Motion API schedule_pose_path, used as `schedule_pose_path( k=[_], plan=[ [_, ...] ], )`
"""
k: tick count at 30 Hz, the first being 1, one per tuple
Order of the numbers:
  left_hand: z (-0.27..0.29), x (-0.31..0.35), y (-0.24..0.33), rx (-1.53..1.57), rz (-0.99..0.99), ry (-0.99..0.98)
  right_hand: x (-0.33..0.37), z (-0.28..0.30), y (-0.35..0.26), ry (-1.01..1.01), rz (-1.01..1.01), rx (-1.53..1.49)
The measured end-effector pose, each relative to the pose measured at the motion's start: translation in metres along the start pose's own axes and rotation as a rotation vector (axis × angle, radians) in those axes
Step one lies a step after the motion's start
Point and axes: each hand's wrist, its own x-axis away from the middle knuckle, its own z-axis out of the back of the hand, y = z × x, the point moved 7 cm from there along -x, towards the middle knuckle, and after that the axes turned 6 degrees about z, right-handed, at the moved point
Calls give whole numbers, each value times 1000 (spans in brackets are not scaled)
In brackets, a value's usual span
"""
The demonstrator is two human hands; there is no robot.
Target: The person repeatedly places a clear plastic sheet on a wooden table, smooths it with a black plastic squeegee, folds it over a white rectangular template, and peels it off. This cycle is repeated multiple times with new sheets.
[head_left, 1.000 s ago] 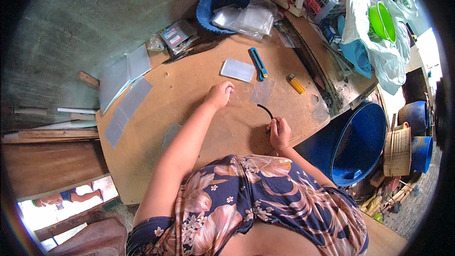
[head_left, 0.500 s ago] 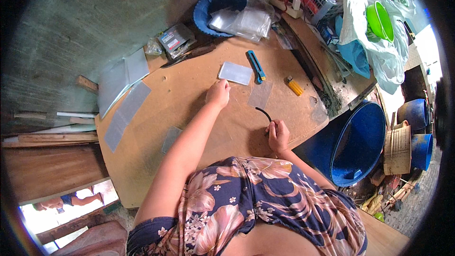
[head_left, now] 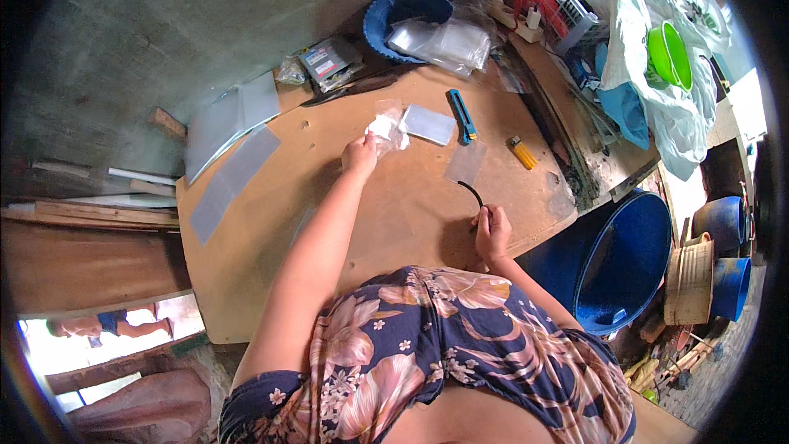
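Well apart over a broad brown wooden worktop (head_left: 394,214), the person's left hand (head_left: 359,156) pinches crinkled, translucent white plastic film (head_left: 389,130) just ahead of it; the right hand (head_left: 493,233) grips a thin, curved black strip (head_left: 472,190) by its near end.

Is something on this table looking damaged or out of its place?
The table looks worn near its right corner: a scuffed, discoloured patch breaks the brown surface. At the back, clear plastic bags spill untidily over the rim of the blue basin.
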Motion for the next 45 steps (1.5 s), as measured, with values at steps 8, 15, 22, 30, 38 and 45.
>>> schedule_pose_path(
  k=[8, 15, 22, 30, 38, 45],
  plan=[
    [39, 20, -13, 312, 249, -112, 0, -1, 7, 26, 42, 7],
    [121, 30, -59, -279, 42, 162, 0, -2, 1, 25, 46, 33],
    [182, 67, -139, 461, 522, 121, 0, 0, -7, 96, 62, 99],
    [252, 96, -185, 562, 469, 198, -3, 4, 29, 273, -144, -102],
    [293, 115, -269, 128, 145, 155, 23, -82, -65, 150, -267, -568],
    [310, 183, -218, -640, -83, 182, 51, -219, -186, -296, -328, -862]
  ],
)
